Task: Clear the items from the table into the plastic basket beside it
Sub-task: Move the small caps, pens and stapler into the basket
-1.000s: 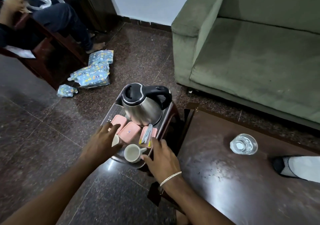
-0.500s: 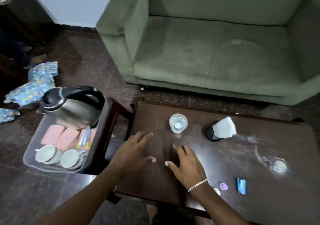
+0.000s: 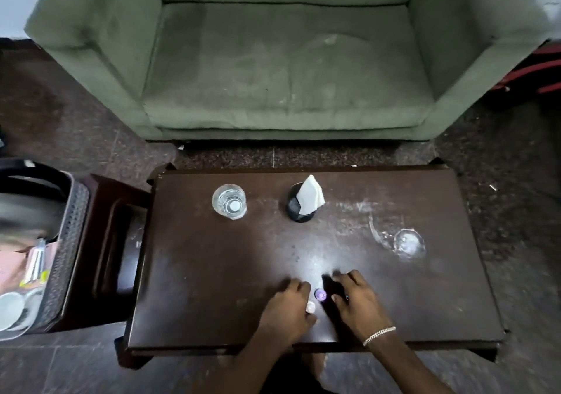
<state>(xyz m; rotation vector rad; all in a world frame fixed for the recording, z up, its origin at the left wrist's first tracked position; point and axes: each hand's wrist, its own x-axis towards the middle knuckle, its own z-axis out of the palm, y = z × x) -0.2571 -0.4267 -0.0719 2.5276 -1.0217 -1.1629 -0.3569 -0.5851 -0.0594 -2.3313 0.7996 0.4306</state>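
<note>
While both our hands sit low on the table (image 3: 212, 257), the purple cap (image 3: 320, 294) lies between them: left hand (image 3: 288, 308) loosely curled, right hand (image 3: 356, 302) spread, neither holding anything. Right fingertips nearest; basket (image 3: 65, 251) left of the cap.

On our dark table (image 3: 212, 272) we see an upright water glass (image 3: 229, 201), a black napkin holder (image 3: 303, 203), a lying clear glass (image 3: 405, 241), a purple cap (image 3: 320, 294), and the basket (image 3: 65, 257) left of it.
</note>
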